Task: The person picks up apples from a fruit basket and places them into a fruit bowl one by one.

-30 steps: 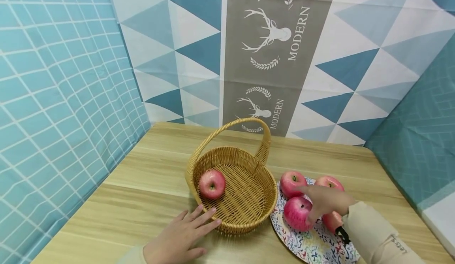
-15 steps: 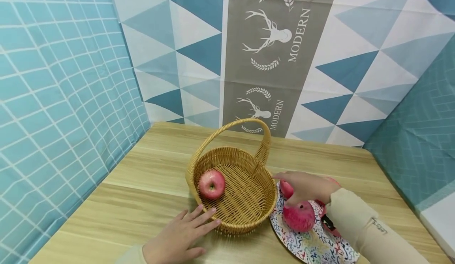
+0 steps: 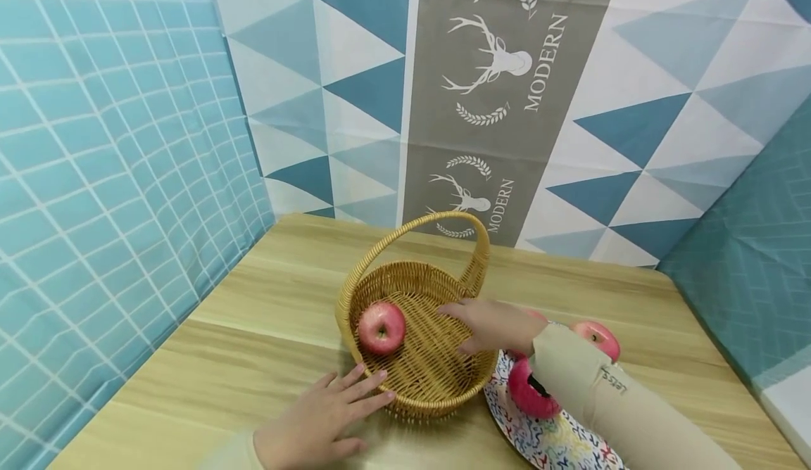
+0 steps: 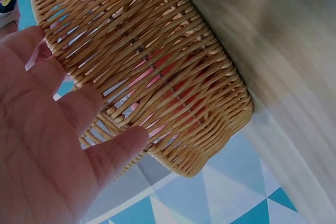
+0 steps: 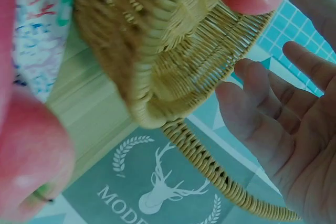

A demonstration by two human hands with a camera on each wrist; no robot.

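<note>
A wicker basket [image 3: 431,403] with an arched handle stands on the table, one red apple [image 3: 381,328] inside at its left. My left hand [image 3: 323,417] rests its spread fingertips on the basket's near-left rim. In the left wrist view, that hand [image 4: 47,124] lies against the woven side [image 4: 157,51]. Over the basket's right part reaches my right hand [image 3: 497,324], fingers extended and holding nothing. The right wrist view confirms the bare palm [image 5: 310,129], beside the basket opening. Apples [image 3: 531,392] lie on a patterned plate [image 3: 579,442], partly hidden by my right hand and sleeve.
The wooden table [image 3: 253,357] extends left of the basket. A patterned cloth wall [image 3: 355,90] rises behind it, with a blue tiled-print sheet [image 3: 114,174] on the left. Another apple [image 3: 598,336] sits at the plate's far side.
My right hand has moved left from above the apples on the plate to over the basket. The left hand stays at the rim, and the basket's apple has not moved.
</note>
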